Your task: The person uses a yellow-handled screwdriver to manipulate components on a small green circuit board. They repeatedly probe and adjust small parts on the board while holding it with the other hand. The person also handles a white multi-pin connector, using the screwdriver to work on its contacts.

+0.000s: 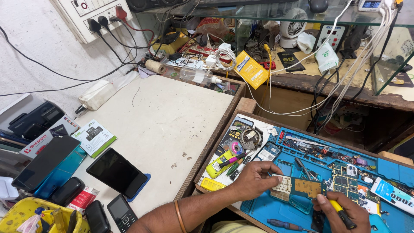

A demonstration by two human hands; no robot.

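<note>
My left hand [255, 177] rests on a blue work mat [267, 211], its fingers pinching a pale keypad board [282, 186] joined to a small circuit board [307, 187]. My right hand [345, 211] grips a screwdriver [340, 212] with a yellow and black handle, just right of the circuit board. A bangle sits on my left forearm. The screwdriver's tip is hidden behind my fingers.
Phone boards, screws and small tools litter the mat [345, 172]. A second screwdriver [284, 225] lies at its front edge. Phones [117, 172] and boxes sit on the white tabletop [172, 116] to the left. Cables [336, 82], a small fan [291, 29] and a wall socket [92, 15] are behind.
</note>
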